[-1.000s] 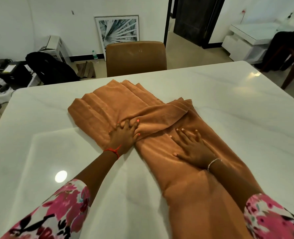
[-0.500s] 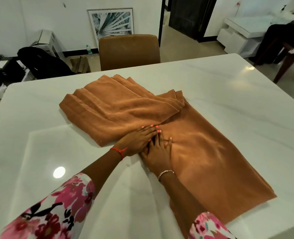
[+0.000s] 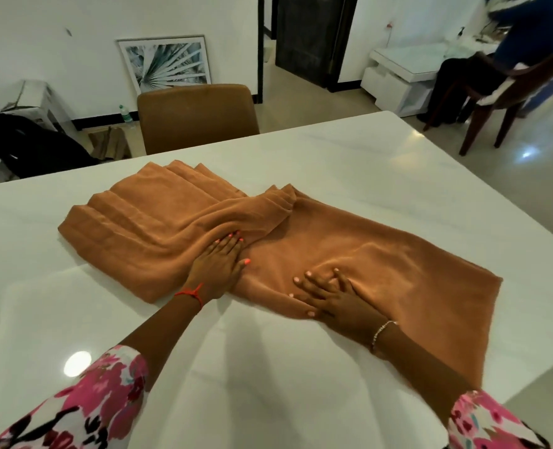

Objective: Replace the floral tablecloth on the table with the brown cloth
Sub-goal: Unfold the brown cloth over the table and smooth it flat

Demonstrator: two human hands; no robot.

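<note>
Brown cloth — long axis left-right across table; hands pressing flat.

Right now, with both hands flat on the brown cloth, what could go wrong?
The table looks glossy, so the brown cloth could slide toward the near right edge, where its corner lies. The left hand presses the folded layers; spreading with the right hand alone may bunch wrinkles between them.
</note>
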